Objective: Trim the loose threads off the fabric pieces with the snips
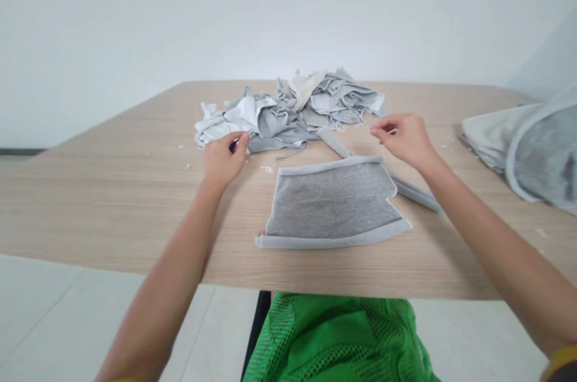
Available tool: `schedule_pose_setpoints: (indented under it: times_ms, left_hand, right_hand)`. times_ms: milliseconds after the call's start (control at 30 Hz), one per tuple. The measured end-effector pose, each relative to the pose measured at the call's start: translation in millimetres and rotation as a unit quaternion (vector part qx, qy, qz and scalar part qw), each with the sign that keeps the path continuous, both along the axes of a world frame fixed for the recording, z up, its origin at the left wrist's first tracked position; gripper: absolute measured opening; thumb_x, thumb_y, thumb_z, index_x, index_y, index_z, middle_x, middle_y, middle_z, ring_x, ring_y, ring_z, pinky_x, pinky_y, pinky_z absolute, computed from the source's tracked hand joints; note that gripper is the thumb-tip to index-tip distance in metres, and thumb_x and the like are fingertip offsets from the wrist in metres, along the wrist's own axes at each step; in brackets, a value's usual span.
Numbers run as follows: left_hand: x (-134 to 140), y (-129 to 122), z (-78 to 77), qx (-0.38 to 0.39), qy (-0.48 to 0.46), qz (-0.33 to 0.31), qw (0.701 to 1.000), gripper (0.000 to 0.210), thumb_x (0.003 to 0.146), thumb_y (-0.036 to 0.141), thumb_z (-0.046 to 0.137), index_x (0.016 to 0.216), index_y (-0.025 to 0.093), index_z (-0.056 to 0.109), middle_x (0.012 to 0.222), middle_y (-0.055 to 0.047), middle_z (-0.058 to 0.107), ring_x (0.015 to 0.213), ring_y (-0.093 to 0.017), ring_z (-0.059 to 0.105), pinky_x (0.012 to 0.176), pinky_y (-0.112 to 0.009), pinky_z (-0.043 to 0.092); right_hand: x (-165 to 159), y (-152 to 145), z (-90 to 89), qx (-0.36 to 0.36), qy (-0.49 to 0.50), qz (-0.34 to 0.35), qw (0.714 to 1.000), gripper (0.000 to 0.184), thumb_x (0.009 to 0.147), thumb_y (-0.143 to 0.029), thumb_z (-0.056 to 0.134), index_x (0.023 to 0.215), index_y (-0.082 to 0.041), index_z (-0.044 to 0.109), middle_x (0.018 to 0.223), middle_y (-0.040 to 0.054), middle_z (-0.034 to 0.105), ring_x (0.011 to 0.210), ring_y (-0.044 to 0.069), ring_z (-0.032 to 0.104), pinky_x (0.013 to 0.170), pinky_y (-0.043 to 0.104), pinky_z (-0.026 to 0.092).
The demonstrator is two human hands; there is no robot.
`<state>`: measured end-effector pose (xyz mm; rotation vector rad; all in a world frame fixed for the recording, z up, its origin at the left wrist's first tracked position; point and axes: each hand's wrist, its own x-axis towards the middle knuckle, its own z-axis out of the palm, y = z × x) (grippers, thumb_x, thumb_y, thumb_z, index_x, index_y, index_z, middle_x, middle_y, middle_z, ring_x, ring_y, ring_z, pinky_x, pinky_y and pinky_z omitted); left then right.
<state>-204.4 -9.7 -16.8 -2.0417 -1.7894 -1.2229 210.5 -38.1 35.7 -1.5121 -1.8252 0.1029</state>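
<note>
My left hand (pixel 225 157) is closed around a small purple-handled tool (pixel 233 145) with a thin pointed tip; most of it is hidden by the fingers. My right hand (pixel 402 134) is raised above the table with its fingertips pinched together, and whatever they may hold is too small to make out. Between and below the hands, a grey fabric piece (pixel 331 202) lies flat, with lighter folded edges along its top and bottom and a notch on its right side. A narrow grey fabric strip (pixel 417 194) lies partly behind it, under my right forearm.
A heap of grey and white fabric scraps (pixel 288 109) covers the back middle of the wooden table (pixel 112 190). More grey and cream cloth (pixel 532 142) is bunched at the right. White thread bits (pixel 267 169) are scattered about. Green mesh cloth (pixel 338 340) lies below the front edge.
</note>
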Motion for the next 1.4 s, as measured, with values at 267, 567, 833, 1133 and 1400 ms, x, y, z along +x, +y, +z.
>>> schedule_pose_setpoints:
  times_ms: [267,567,833,1133,1400]
  left_hand:
    - [-19,-3,10.7,0.066,-0.046,0.006,0.997,0.044,0.103,0.051,0.043,0.106,0.022,0.076,0.092,-0.005,0.077,0.083,-0.021,0.070,0.074,-0.030,0.048]
    - [-17,-5,5.7,0.051,-0.031,-0.004,0.998,0.039,0.104,0.048,0.045,0.108,0.024,0.076,0.097,-0.005,0.080,0.085,-0.020,0.071,0.077,-0.030,0.048]
    - [-4,-7,3.7,0.024,-0.020,-0.018,0.999,0.041,0.103,0.049,0.045,0.110,0.023,0.076,0.095,-0.008,0.079,0.084,-0.022,0.071,0.077,-0.030,0.047]
    - [-7,-6,-2.4,0.014,0.019,-0.015,1.000,0.044,0.102,0.051,0.044,0.108,0.023,0.078,0.094,-0.008,0.080,0.083,-0.024,0.073,0.075,-0.032,0.049]
    - [-2,-6,0.4,0.005,0.006,-0.028,1.000,0.045,0.103,0.054,0.042,0.110,0.025,0.075,0.101,-0.007,0.079,0.092,-0.024,0.071,0.083,-0.033,0.048]
  right_hand:
    - [-206,45,-5.3,-0.066,-0.042,0.234,0.969,0.011,0.082,-0.011,0.070,0.087,-0.012,0.080,0.082,0.0062,0.079,0.078,0.018,0.073,0.077,0.027,0.055]
    - [-245,71,-48.8,-0.164,-0.104,0.292,0.937,0.021,0.098,-0.034,0.065,0.104,-0.013,0.069,0.104,0.0051,0.071,0.091,0.019,0.070,0.084,0.038,0.059]
    - [-225,67,-28.9,-0.140,-0.051,0.265,0.953,0.024,0.098,-0.033,0.064,0.112,-0.013,0.066,0.109,0.0069,0.070,0.095,0.020,0.069,0.084,0.040,0.060]
    - [-228,62,-19.1,-0.129,-0.078,0.284,0.947,0.008,0.081,-0.011,0.074,0.088,-0.011,0.078,0.077,0.0061,0.077,0.074,0.017,0.072,0.076,0.028,0.054]
    - [-139,32,-32.7,-0.187,-0.175,0.311,0.915,0.021,0.072,-0.028,0.084,0.088,-0.015,0.082,0.076,0.0058,0.077,0.066,0.018,0.066,0.066,0.029,0.048]
